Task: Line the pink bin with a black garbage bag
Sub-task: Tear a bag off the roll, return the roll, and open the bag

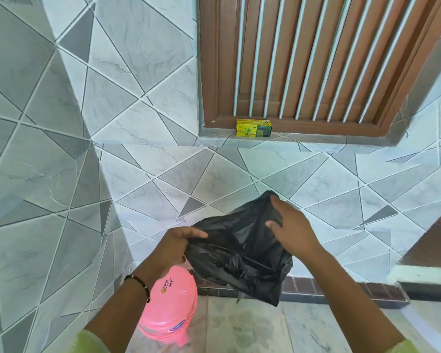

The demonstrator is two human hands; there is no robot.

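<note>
Nearest the camera, pale green sleeves (92,341) are seen at the bottom corners, one on each forearm. A black beaded band (141,285) is worn on the left wrist. Just beyond and below that wrist, the pink bin (169,304) stands on the marbled floor (252,327) with its domed lid closed; a small dark marking and a gold sticker are carried on the lid, and a blue oval label is seen lower on its front.

Above and to the right of the bin, the black bag (239,250) is held in the air, crumpled and only partly opened, clear of the bin. Its left edge is pinched by the left hand (175,247), the thumb lying over the plastic and the fingers curled beneath. Its upper right part is gripped by the right hand (292,229), with the fingers bent over the top fold and the thumb pressed against the near face. A loose corner of the bag hangs down below both hands.

Behind the bag, a strip of dark brown tiles (341,286) runs along the foot of the wall (138,123), which is covered in grey and white tiles cut in angled shapes. Farther up, a yellow and green box (253,127) sits on the sill (303,141) of a brown wooden window (316,59) fitted with pale vertical bars.
</note>
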